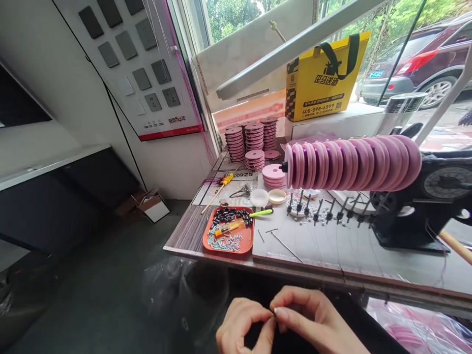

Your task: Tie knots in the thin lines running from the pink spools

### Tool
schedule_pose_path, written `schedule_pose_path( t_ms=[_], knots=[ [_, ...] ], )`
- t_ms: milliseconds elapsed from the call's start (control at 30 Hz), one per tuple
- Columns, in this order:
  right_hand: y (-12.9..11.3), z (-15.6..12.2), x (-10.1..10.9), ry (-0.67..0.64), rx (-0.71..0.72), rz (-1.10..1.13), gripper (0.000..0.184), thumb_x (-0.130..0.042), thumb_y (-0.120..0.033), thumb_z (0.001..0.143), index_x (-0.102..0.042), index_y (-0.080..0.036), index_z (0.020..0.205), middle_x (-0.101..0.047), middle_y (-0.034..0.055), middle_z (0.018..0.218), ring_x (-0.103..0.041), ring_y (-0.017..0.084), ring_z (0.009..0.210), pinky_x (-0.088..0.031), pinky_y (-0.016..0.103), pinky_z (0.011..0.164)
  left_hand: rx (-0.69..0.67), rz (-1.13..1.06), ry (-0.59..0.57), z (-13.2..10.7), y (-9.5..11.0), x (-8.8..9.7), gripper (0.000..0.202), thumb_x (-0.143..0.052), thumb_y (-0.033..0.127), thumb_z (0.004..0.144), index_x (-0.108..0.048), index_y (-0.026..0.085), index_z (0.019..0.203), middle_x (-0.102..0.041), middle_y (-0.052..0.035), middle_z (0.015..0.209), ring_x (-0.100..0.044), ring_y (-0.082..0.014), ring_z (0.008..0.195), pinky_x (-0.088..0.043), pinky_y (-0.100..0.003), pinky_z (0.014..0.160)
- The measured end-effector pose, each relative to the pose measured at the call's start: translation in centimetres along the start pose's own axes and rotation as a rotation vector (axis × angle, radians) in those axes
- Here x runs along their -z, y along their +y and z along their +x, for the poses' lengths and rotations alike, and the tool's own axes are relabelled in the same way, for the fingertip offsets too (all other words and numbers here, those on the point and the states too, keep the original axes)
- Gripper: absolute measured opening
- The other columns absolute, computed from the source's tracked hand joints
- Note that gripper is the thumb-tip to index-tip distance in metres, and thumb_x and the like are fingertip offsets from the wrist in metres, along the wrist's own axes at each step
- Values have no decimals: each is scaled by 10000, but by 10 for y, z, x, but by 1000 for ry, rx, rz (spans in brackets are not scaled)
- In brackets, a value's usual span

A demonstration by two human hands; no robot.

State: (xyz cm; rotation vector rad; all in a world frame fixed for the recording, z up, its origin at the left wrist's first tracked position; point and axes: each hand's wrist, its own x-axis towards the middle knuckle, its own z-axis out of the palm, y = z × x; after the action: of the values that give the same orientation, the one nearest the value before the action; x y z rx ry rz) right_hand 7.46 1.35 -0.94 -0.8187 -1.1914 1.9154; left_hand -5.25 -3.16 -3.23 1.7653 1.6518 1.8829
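Below the front edge of the table, my left hand and my right hand meet with thumbs and forefingers pinched together. Between the fingertips is something tiny, with a whitish spot and a dark bit; its kind cannot be made out. On the table beyond stands an orange-red tray with black beads, small metal pieces and a yellow-orange tool. A lime-green handled brush rests across the tray's right rim.
Pink discs sit in a row on the shaft of a black winding machine. Several black pegs stand before it among white beads. Stacked pink spools, a yellow bag and a white lamp arm are behind.
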Motion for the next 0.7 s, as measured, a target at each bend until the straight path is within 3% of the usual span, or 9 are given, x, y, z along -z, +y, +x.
schedule_pose_path(
  t_ms=[700],
  knots=[
    [5,0,-1,6,44,-19,253,-724,-427,718,-704,-176,691,-629,-1,633,-521,126,600,-402,224,589,-27,2,-12,0,0,0,144,-632,204,803,-606,220,662,-616,33,550,-553,-112,497,-447,-215,486]
  ],
)
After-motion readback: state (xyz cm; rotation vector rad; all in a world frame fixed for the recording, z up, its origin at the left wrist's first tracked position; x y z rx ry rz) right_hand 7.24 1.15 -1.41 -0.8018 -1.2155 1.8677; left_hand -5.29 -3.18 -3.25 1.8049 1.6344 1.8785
